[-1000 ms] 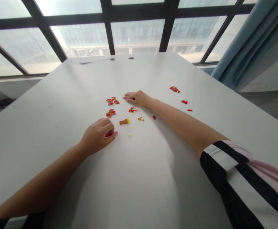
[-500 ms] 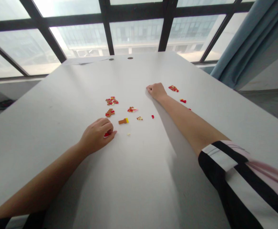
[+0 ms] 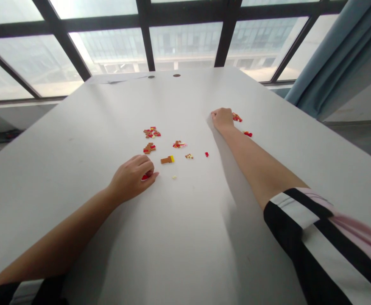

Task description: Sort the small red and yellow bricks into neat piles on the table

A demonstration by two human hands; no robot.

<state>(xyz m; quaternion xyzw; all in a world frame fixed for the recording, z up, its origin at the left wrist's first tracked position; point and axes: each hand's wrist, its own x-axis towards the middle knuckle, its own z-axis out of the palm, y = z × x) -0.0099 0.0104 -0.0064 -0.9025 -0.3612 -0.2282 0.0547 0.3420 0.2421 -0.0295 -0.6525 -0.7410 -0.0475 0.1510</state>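
Note:
My left hand (image 3: 134, 178) rests on the near left of the table, its fingers curled and the thumb stretched forward. A small red toy brick piece (image 3: 145, 176) shows within the curl, mostly covered by the fingers. Farther off, my right hand (image 3: 222, 118) is closed with its fingertips hidden; whatever they hold cannot be seen. Just right of that hand lies a pile of red and orange bricks (image 3: 237, 117), partly covered by it. Ahead of my left hand are a brown-and-red cluster (image 3: 149, 148) and a brown block with a yellow end (image 3: 167, 160).
A larger brown-and-red pile (image 3: 152, 132) lies beyond. Near the middle are a mixed red-brown pile (image 3: 178, 144), brown and cream pieces (image 3: 189, 156), a red piece (image 3: 206, 154) and a cream piece (image 3: 174, 177). Red bricks (image 3: 248, 134) sit beside my right forearm. Windows stand behind the white table (image 3: 179, 237).
My right hand has moved to the right, closer to the red and orange pile, and covers part of it. My left hand keeps its place beside the pieces. The view has shifted slightly.

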